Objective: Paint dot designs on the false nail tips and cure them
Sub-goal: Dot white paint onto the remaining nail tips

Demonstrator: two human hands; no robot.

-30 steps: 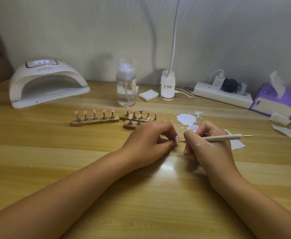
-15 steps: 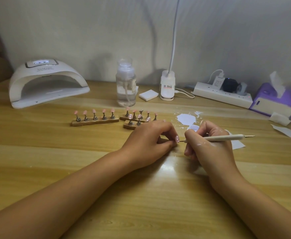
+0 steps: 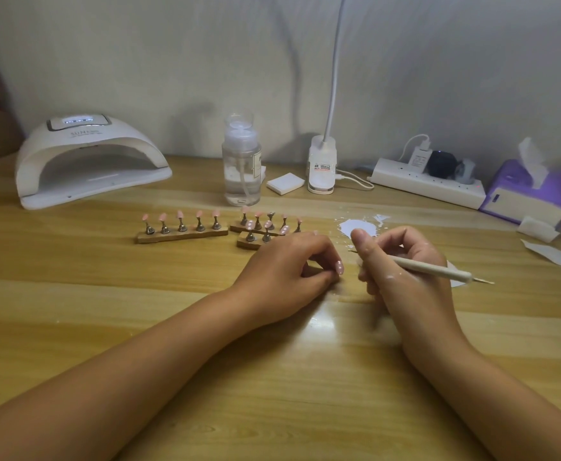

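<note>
My left hand (image 3: 289, 264) rests on the wooden table and pinches a pink nail tip (image 3: 339, 267) with white dots, its stand hidden in my fingers. My right hand (image 3: 402, 261) grips a beige dotting tool (image 3: 439, 269); its tip points left near a white paint puddle (image 3: 359, 227), a short way from the held tip. Behind the hands, one wooden holder (image 3: 181, 235) carries a row of plain pink tips. Two more holders (image 3: 266, 227) carry pink tips, some of them dotted. The white curing lamp (image 3: 89, 158) stands at the back left, display lit.
A clear pump bottle (image 3: 241, 161), a small white pad (image 3: 285, 183) and a clip lamp base (image 3: 320, 169) stand along the back. A power strip (image 3: 429, 184), a purple tissue box (image 3: 525, 194) and paper scraps (image 3: 558, 254) lie at the right.
My right hand has lifted the dotting tool off the held nail tip and swung its point up and away toward the paint puddle. My left hand has stayed put.
</note>
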